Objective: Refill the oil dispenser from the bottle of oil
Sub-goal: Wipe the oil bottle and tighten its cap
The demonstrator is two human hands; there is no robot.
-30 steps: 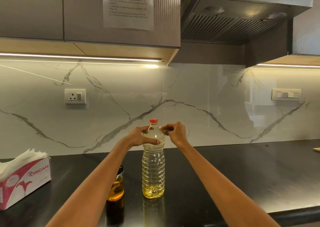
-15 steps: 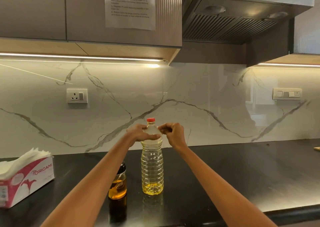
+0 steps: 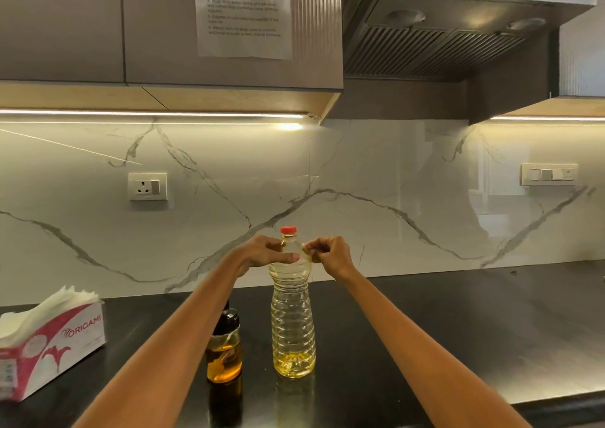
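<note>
Hands, two, bare, both raised at the shoulder of the bottle of oil (image 3: 292,300). Left hand (image 3: 266,253): fingers curled round the shoulder from 9 o'clock, thumb laid across the front. Right hand (image 3: 330,255): fingers curled, pinching at something small and pale against the shoulder at 3 o'clock, possibly a strip of seal or label edge; too small to tell. Bottle: clear ribbed plastic, upright on the dark table (image 3: 458,329) at centre, red cap (image 3: 288,230) on, oil only in the lowest part. Judged light for its size, thin-walled and liable to dent under a squeeze, perhaps slippery if oily; best taken round the ribbed waist, with the other hand at the cap. Oil dispenser (image 3: 225,350): small glass vessel with a dark top, amber oil in its lower half, standing just beside the bottle at 9 o'clock, partly hidden behind the left forearm; judged breakable and easy to knock with that arm. Tissue box (image 3: 52,339): pink and white, at far 9 o'clock, well apart. Judged status: bottle not yet opened, pouring not begun.
</note>
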